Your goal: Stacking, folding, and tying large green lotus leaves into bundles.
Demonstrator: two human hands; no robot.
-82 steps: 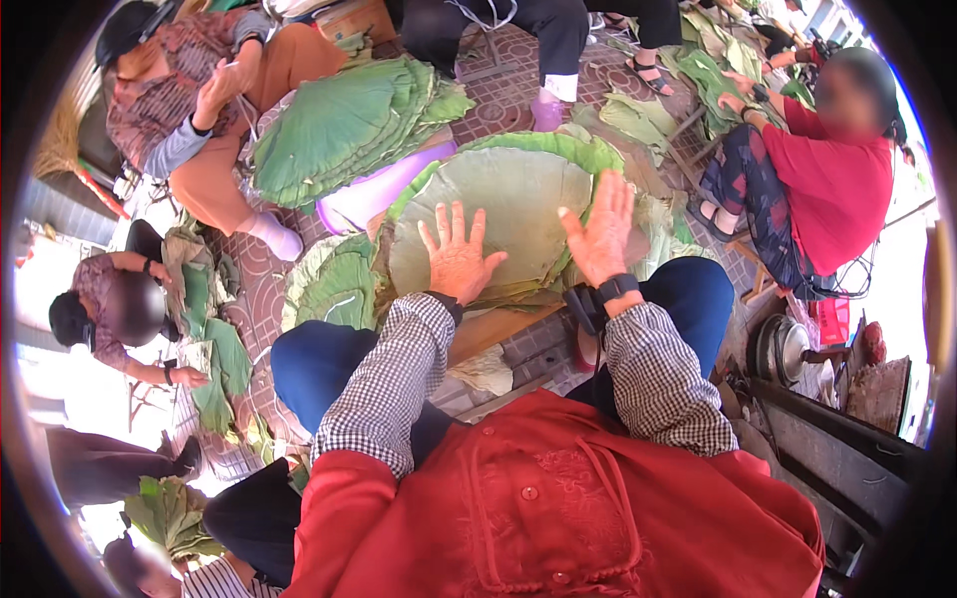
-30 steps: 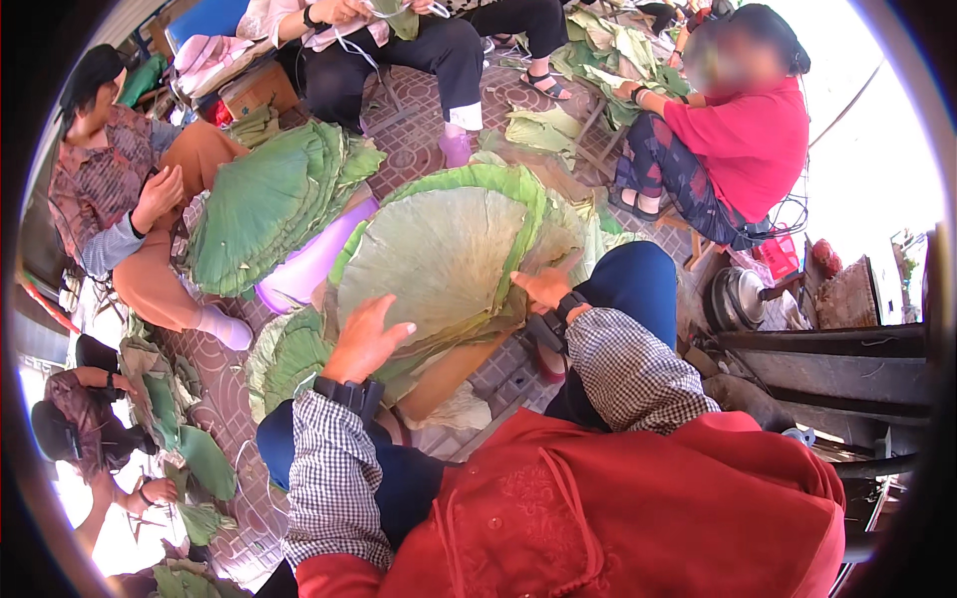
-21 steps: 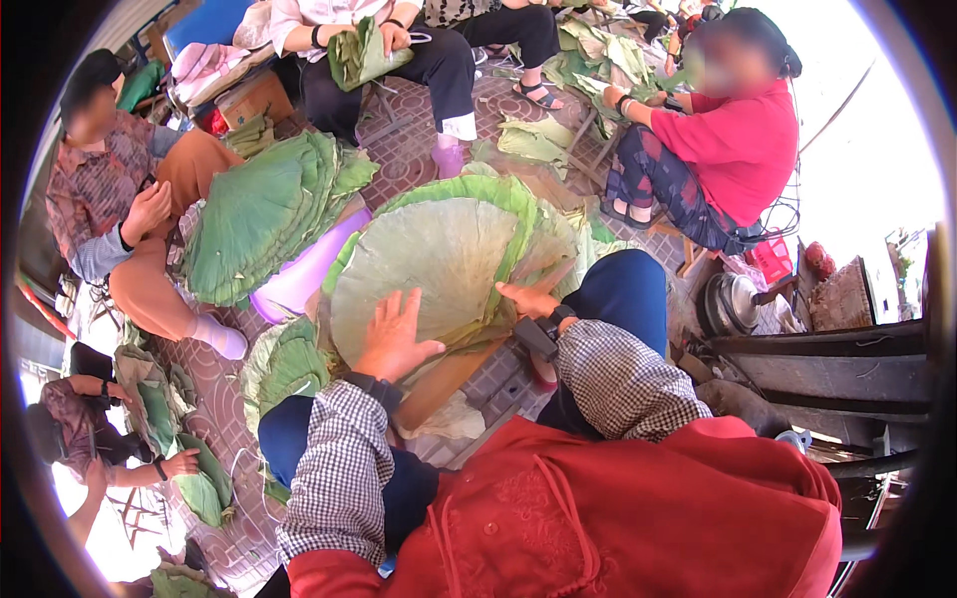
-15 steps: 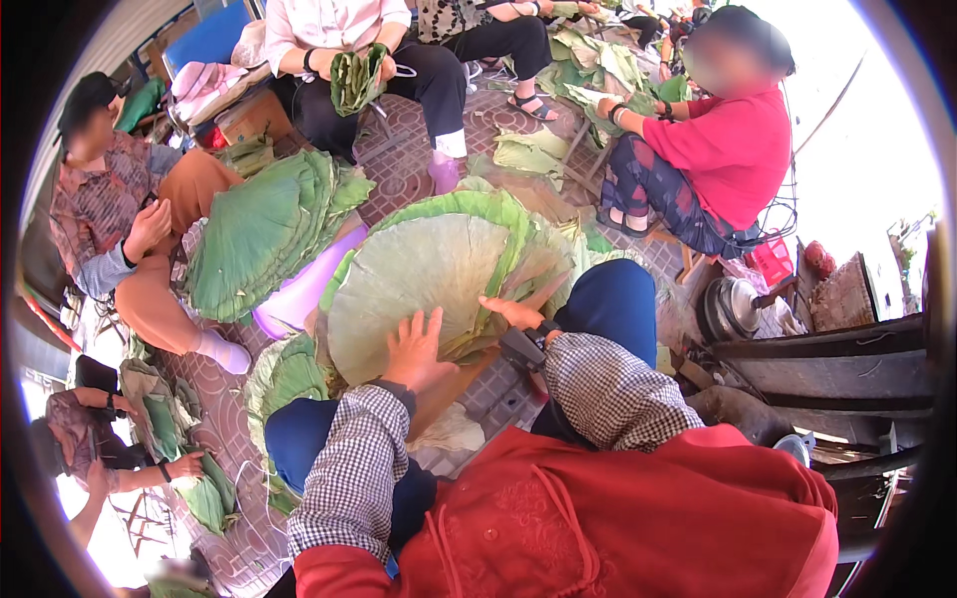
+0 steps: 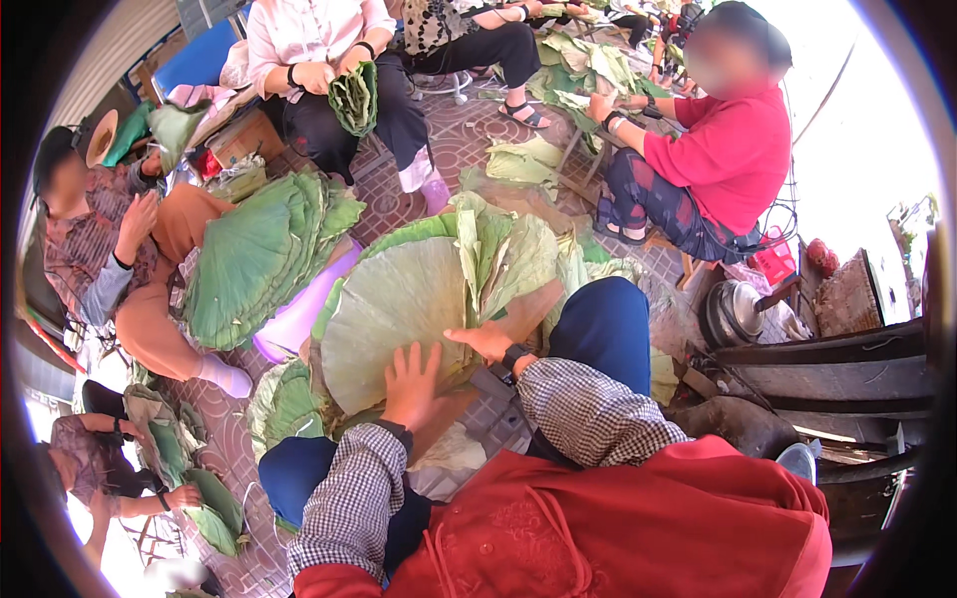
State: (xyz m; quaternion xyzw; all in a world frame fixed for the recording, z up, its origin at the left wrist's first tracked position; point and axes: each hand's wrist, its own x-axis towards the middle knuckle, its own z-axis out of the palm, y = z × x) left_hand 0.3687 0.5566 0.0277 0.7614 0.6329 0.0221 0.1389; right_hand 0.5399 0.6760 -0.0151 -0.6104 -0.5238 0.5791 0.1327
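Observation:
A broad, pale green lotus leaf (image 5: pixel 394 299) lies on a stack of leaves in front of my knees. My left hand (image 5: pixel 411 391) rests flat on its near part, fingers spread, holding nothing. The leaf's right side is gathered into upright folds (image 5: pixel 513 254). At the base of those folds is my right hand (image 5: pixel 483 342), its thumb stretched left across the leaf. The other fingers of that hand are mostly hidden by the leaf, which it seems to grip. Greener leaf edges (image 5: pixel 424 231) show behind the top leaf.
A second stack of green leaves (image 5: pixel 259 249) lies to the left on a purple support (image 5: pixel 304 309). Several co-workers sit around, one holding a folded leaf bundle (image 5: pixel 354 98). A metal pot (image 5: pixel 733 311) and dark boards (image 5: pixel 827 374) stand at the right. Loose leaves (image 5: pixel 523 159) lie farther off.
My right hand has moved left and nearer me, and the leaf's right side has come up into folds. My left hand stays nearly in place. The person at left now raises a leaf.

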